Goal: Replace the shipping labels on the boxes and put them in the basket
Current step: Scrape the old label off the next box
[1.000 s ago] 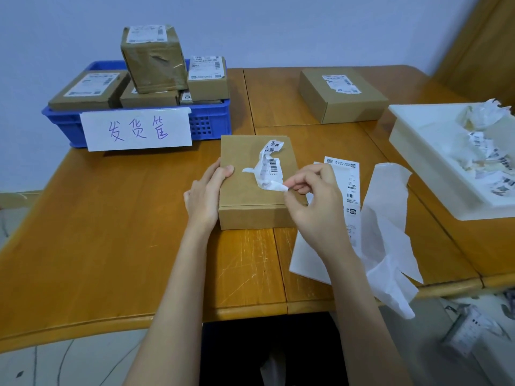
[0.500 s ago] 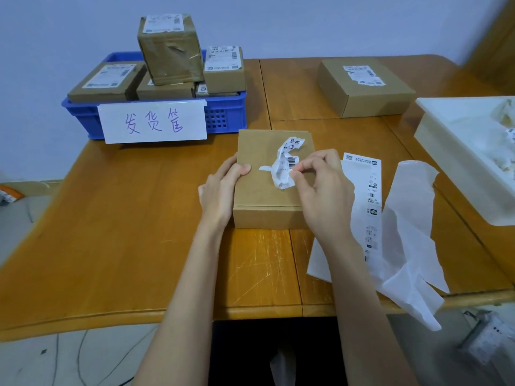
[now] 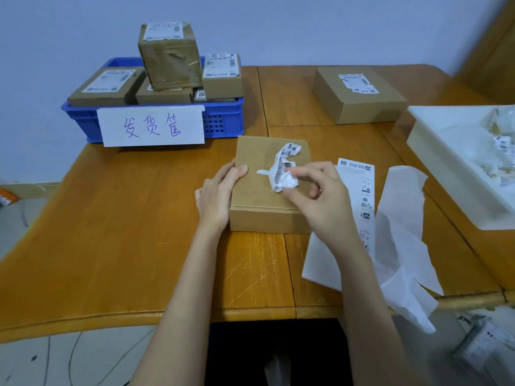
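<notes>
A flat brown cardboard box lies in the middle of the wooden table. My left hand holds its left edge, thumb on the top face. My right hand pinches a crumpled, peeled old label that still sits on the box top. A fresh strip of shipping labels lies just right of the box on white backing paper. The blue basket at the back left holds several labelled boxes.
Another brown box with a torn label stands at the back right. A white tray with crumpled label scraps sits at the right edge. A white sign with handwriting hangs on the basket front. Packets lie on the floor at lower right.
My right hand has gathered the peeled label into a tighter crumple on the box top. The left hand stays on the box edge. The camera view shifted slightly.
</notes>
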Available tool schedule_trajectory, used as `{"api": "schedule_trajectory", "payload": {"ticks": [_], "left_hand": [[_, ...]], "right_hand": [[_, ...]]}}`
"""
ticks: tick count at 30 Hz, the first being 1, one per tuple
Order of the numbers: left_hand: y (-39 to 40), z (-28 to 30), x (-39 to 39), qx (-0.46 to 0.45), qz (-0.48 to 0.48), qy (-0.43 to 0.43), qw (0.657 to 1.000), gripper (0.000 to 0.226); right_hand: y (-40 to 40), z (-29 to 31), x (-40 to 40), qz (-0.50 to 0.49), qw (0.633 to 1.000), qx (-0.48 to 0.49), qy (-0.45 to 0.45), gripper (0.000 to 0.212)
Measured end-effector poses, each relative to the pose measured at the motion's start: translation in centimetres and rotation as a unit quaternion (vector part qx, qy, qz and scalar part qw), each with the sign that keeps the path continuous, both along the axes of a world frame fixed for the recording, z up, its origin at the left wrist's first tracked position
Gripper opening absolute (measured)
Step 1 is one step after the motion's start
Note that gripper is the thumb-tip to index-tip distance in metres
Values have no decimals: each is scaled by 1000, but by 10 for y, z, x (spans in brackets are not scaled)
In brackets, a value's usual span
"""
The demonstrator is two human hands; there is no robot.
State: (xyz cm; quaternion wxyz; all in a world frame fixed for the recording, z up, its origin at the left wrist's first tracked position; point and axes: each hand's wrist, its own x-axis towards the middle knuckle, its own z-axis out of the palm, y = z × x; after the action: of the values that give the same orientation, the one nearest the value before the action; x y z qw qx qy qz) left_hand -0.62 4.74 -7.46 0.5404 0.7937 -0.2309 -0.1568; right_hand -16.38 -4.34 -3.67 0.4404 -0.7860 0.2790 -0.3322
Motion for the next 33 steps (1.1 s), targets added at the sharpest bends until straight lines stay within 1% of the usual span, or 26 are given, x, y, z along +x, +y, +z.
{"api": "schedule_trajectory", "payload": {"ticks": [2,5,8,15,19,21,22,23,25,27,30,32,33], "left_hand": [[-1,1,-2,0,-5,2,1000,89],[2,2,-2,-9,-14,5,1000,84],[2,1,1,-7,-20,2,1000,88],[1,-2,3,-11,-28,-4,1000,87],[1,0,1,-7,-20,11,1000,74],[1,1,0,-7,-20,6,1000,82],[1,1,-1,-6,-18,1,1000,86],[1,1,-1,-7,-16,-4,1000,88],[0,1,-1,-6,-12,-12,1000,89],[-1,2,0,-5,-9,-13,1000,89],[-1,2,-1,-7,-9,-14,1000,88],[-1,3,-1,-6,-7,-17,1000,88],[-1,3,-1,-5,-5,-20,1000,89]], "right_hand": [[1,-3,2,-26,998,-48,20,15],[-1,-3,4,-45,997,-60,32,8],[1,-4,8,-71,995,-66,36,11],[5,-8,20,-147,988,-30,20,7],[9,-3,26,-178,984,5,30,11],[7,1,27,-186,981,20,51,13],[4,3,25,-173,982,47,52,13],[0,8,22,-141,985,97,34,13],[-5,19,13,-44,973,224,-19,20],[-8,24,5,7,960,278,-36,27],[-7,28,-3,-7,951,301,-74,33],[-1,27,-4,-19,965,255,-60,24],[4,25,-3,-19,978,204,-31,21]]}}
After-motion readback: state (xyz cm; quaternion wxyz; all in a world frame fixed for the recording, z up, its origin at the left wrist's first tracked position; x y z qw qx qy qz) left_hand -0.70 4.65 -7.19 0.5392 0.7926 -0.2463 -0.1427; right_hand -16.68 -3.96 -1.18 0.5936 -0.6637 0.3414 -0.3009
